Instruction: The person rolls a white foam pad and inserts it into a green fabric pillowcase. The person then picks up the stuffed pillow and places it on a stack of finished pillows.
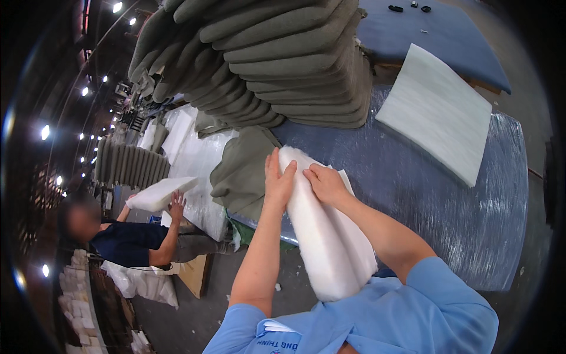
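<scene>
A thick white sheet of fluffy wadding (pixel 321 248), folded lengthwise, is held up against my front, its far end above the table edge. My left hand (pixel 279 180) presses on the left side of its far end, fingers stretched along it and the thumb on top. With curled fingers, my right hand (pixel 328 184) grips the wadding's upper right side near the fold. Just beyond my left hand, a loose grey-green fabric cover (pixel 243 171) lies crumpled on the table.
A tall stack of grey-green padded pieces (pixel 306 71) stands on the plastic-wrapped blue table (pixel 436 218). A flat white wadding sheet (pixel 439 112) lies at the right. Across to the left, a person (pixel 132 239) handles another white wadding piece (pixel 162 194) beside more grey stacks (pixel 131 163).
</scene>
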Action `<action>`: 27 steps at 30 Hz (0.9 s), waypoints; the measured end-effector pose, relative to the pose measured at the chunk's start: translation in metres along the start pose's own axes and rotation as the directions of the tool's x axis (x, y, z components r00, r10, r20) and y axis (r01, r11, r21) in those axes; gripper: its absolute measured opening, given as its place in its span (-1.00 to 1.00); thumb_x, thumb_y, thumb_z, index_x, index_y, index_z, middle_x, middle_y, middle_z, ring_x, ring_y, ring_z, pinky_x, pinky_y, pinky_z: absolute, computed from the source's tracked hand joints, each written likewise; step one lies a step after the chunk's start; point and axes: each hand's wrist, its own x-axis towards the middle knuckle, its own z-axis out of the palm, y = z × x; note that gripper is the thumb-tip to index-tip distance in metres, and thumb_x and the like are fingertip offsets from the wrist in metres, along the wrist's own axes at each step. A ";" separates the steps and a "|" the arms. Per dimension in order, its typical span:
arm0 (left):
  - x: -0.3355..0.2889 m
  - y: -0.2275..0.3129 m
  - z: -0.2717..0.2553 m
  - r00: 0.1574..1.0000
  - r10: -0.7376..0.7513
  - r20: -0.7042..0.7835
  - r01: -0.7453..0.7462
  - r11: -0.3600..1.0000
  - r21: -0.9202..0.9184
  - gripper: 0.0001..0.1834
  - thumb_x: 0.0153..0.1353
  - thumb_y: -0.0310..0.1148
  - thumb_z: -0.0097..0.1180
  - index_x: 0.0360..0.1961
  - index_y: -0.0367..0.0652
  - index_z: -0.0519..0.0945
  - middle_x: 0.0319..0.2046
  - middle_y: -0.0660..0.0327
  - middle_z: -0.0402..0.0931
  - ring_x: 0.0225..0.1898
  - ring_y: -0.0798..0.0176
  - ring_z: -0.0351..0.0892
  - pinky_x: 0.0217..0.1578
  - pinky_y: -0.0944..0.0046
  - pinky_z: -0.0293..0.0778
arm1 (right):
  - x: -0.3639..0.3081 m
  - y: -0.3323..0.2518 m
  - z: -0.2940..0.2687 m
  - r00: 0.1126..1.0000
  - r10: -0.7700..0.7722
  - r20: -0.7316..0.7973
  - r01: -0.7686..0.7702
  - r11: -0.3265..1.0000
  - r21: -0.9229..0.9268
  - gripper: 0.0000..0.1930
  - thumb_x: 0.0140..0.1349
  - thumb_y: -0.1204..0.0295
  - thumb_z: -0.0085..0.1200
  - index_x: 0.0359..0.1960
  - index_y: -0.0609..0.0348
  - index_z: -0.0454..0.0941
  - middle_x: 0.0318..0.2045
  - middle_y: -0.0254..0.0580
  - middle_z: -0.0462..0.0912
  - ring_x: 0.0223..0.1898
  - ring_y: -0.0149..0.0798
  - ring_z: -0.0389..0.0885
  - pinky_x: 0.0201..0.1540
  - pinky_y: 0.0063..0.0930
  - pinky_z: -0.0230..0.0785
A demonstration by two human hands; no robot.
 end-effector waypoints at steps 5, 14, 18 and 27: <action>-0.012 0.017 0.004 1.000 0.016 0.015 -0.017 0.998 0.063 -0.06 0.39 -0.07 0.25 0.66 -0.07 0.08 0.64 -0.28 -0.15 0.67 -0.18 -0.11 0.56 0.04 0.07 | 0.008 0.040 -0.006 0.994 0.060 -0.095 -0.070 0.992 -0.107 -0.66 0.53 0.18 0.04 -0.22 0.25 0.62 -0.26 0.16 0.74 -0.17 0.20 0.72 -0.05 0.00 0.49; -0.013 -0.004 0.005 0.991 0.124 -0.046 -0.110 0.966 0.234 -0.05 0.31 -0.16 0.30 0.62 -0.21 0.13 0.57 -0.31 0.04 0.63 -0.28 -0.05 0.54 -0.04 0.09 | -0.026 -0.012 -0.004 0.997 -0.070 0.021 0.067 0.992 0.106 -0.67 0.51 0.14 0.04 -0.14 0.16 0.64 -0.26 0.13 0.74 -0.17 0.21 0.71 -0.08 0.01 0.48; -0.014 -0.015 -0.003 0.990 0.122 -0.075 -0.103 0.972 0.213 -0.06 0.30 -0.17 0.30 0.61 -0.22 0.15 0.56 -0.31 0.05 0.62 -0.28 -0.01 0.54 -0.05 0.09 | -0.014 -0.009 0.005 0.996 -0.064 0.057 0.058 0.993 0.102 -0.66 0.51 0.14 0.02 -0.17 0.17 0.66 -0.25 0.13 0.75 -0.14 0.22 0.71 -0.06 0.01 0.50; -0.034 0.003 -0.007 0.997 0.069 -0.035 -0.068 0.997 0.030 -0.06 0.37 -0.08 0.29 0.64 -0.14 0.11 0.63 -0.26 -0.11 0.66 -0.23 -0.10 0.54 -0.01 0.10 | -0.036 0.022 -0.014 0.989 0.146 -0.012 -0.145 0.986 0.079 -0.64 0.51 0.11 0.06 -0.18 0.18 0.66 -0.20 0.18 0.74 -0.12 0.18 0.72 -0.02 -0.03 0.51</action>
